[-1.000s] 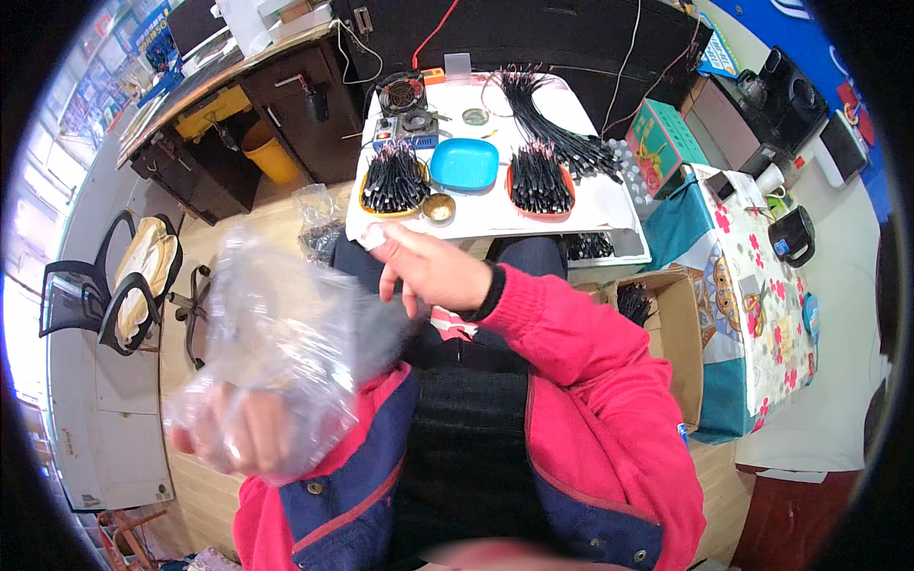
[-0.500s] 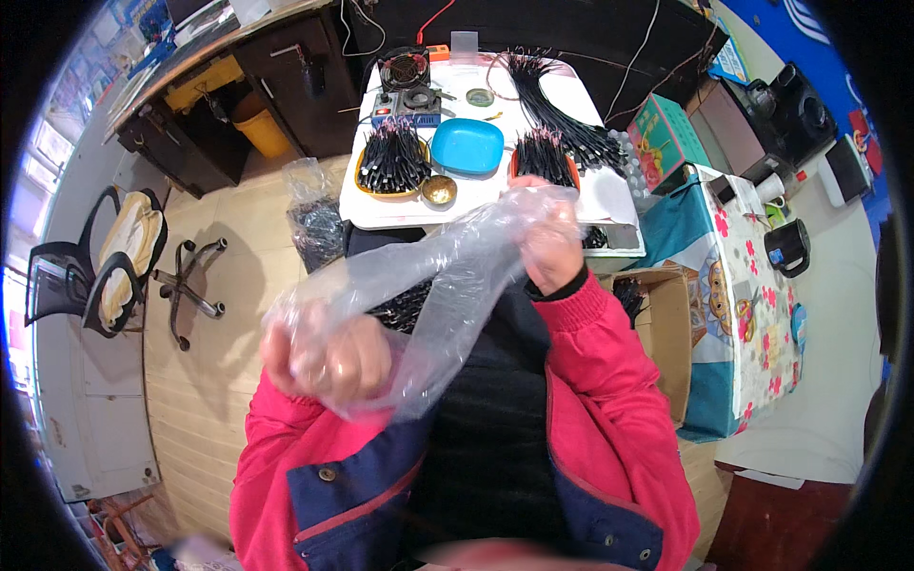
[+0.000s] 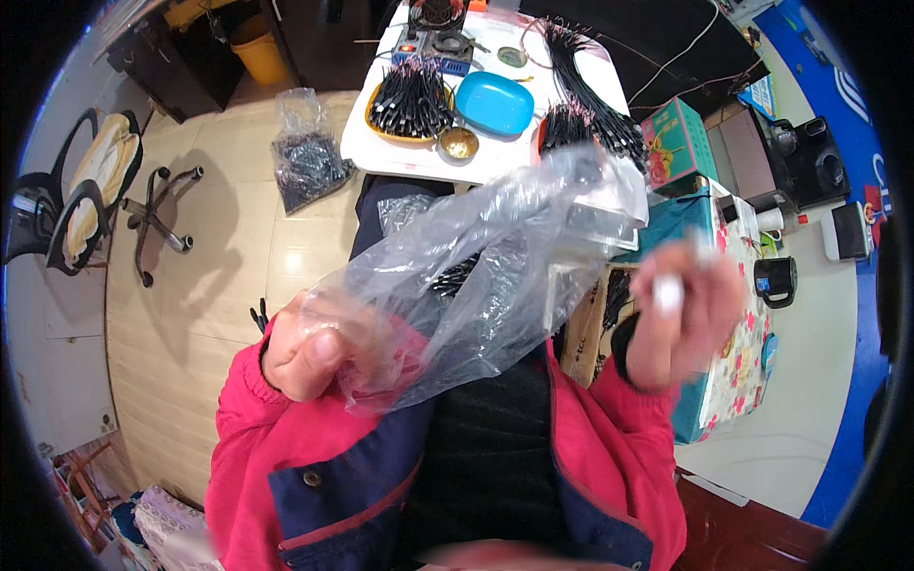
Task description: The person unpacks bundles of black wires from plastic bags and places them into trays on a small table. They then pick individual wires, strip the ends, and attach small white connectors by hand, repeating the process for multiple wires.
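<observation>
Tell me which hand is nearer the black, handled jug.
Right. In view, the right hand is just left of the jug; the left hand is much farther left, at the clear plastic bag.

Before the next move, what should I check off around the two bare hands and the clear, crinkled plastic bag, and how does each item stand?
1. Clear, crinkled plastic bag held by the bare left hand: ok; film wraps over its fingers.
2. Bare right hand off the bag: ok; it appears to the right, apart from it.
3. Right hand's fingertips free of anything: cannot tell; motion blur, with something white there.
4. Bag's mouth open: cannot tell; the folds hide it.
5. Upright cluster of short black cables fully in view: not ok; film partly covers it.
6. Shallow, rounded blue tray resting on the white tabletop: ok.
</observation>
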### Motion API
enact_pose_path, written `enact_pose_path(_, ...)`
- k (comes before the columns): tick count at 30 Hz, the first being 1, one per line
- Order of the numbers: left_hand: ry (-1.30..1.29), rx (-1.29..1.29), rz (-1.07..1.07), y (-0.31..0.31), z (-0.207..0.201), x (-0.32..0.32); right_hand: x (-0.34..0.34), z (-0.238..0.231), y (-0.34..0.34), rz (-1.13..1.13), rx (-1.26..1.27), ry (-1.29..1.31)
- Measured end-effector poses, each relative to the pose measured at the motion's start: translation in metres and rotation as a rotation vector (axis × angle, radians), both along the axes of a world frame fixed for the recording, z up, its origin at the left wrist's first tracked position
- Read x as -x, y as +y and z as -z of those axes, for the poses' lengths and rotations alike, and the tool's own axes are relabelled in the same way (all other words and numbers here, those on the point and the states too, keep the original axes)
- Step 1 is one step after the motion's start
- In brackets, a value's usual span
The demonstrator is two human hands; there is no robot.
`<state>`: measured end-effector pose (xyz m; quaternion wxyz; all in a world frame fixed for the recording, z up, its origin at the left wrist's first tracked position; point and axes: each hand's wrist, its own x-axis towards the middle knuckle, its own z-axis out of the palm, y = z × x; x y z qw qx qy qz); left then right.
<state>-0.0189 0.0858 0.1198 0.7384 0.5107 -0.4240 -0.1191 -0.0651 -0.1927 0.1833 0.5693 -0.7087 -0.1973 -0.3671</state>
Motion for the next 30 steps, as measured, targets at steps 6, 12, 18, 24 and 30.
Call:
enact_pose_path(6,0.02,0.02,0.217,-0.019,-0.003,-0.005,-0.016,0.018,0.022,-0.238,1.291,0.267)
enact_pose_path(12,-0.058,-0.019,0.164,-0.021,-0.004,-0.006,0.018,-0.012,-0.035,-0.155,1.68,0.756)
enact_pose_path(18,-0.07,-0.071,0.271,-0.045,-0.012,-0.011,0.0,0.041,-0.036,-0.371,1.169,0.562)
enact_pose_path(24,-0.097,0.016,0.351,-0.048,-0.006,-0.012,-0.033,0.128,-0.033,-0.221,1.527,0.695)
enact_pose_path(30,-0.011,0.009,0.404,-0.05,0.001,-0.01,-0.023,0.147,-0.061,-0.131,1.459,0.833)
